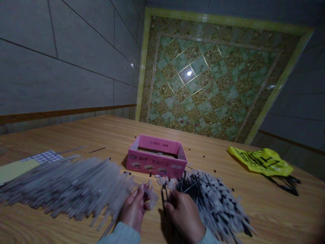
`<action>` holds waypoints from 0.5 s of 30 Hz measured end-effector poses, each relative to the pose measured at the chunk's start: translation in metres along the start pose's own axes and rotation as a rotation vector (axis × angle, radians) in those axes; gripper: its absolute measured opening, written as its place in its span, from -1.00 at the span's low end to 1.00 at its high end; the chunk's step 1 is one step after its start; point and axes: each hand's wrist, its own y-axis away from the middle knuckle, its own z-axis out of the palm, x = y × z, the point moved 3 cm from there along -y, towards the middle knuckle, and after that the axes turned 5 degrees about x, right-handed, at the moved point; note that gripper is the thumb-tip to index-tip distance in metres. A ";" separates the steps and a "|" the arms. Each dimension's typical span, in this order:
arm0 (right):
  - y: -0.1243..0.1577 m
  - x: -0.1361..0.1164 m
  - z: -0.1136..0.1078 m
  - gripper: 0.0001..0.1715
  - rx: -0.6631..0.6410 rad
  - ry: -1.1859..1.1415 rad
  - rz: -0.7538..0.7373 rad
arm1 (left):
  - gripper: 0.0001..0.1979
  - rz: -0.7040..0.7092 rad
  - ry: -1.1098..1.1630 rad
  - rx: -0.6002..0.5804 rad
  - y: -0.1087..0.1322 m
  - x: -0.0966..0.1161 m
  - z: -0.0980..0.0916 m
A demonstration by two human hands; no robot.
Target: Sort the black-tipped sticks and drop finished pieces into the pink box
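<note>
My left hand (133, 207) is closed around a few small translucent plastic pieces (153, 199), which stick out past the fingertips. My right hand (185, 212) has its fingers curled and pressed together on thin dark sticks (163, 196) that point away from me; their lower ends are hidden by the hand. Left of my hands lies a big pile of clear thin plastic tubes (76, 188). Beside my right hand spreads another heap of clear tubes with black tips (215, 196). An open pink cardboard box (154, 165) stands just beyond both hands, its contents mostly hidden by the front wall.
A yellow plastic bag (261, 161) with dark lettering lies at the right, with a black strap-like thing (281, 185) below it. A checked cloth or paper (48, 156) and a pale yellow sheet (19, 169) are at the left. Small black bits dot the wooden table (109, 130).
</note>
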 end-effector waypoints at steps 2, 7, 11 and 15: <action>0.006 -0.001 0.004 -0.89 -0.035 0.197 -0.013 | -0.70 0.006 -0.011 0.003 0.002 0.001 0.001; 0.013 -0.004 0.016 -0.84 -0.093 0.345 -0.027 | -0.65 0.022 -0.068 0.023 0.005 0.004 0.001; 0.013 -0.004 0.019 -0.77 -0.078 0.368 -0.040 | -0.62 0.079 -0.157 -0.005 0.007 -0.001 0.002; 0.015 -0.007 0.023 -0.79 -0.066 0.420 -0.064 | -0.59 0.133 -0.366 -0.139 0.013 -0.010 0.005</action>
